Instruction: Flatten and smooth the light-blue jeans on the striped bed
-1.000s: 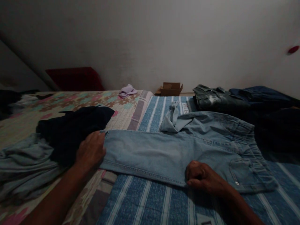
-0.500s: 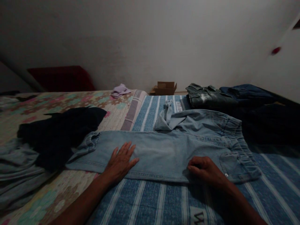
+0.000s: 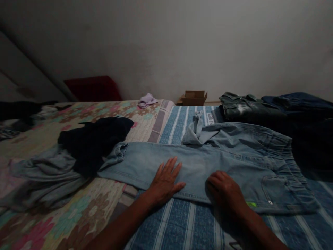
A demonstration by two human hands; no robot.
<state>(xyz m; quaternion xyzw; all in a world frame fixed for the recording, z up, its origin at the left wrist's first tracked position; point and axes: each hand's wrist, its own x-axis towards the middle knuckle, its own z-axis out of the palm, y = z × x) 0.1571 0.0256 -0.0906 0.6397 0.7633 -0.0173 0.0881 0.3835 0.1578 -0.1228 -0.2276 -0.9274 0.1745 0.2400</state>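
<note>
Your left hand (image 3: 166,180) lies flat with fingers spread wide on the light blue jeans (image 3: 205,163), which stretch across the bed (image 3: 182,222) near its front edge. Your right hand (image 3: 225,191) rests just beside it on the same leg, fingers curled down, holding nothing. A dark garment (image 3: 95,140) touches the jeans' left hem.

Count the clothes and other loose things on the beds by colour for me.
Light blue: 1, jeans under left hand and right hand
Dark denim: 2, folded jeans, navy pile
Black: 1, garment
Grey-blue: 1, crumpled cloth
Lilac: 1, small cloth
Brown: 1, cardboard box, beyond the beds
Total: 7
</note>
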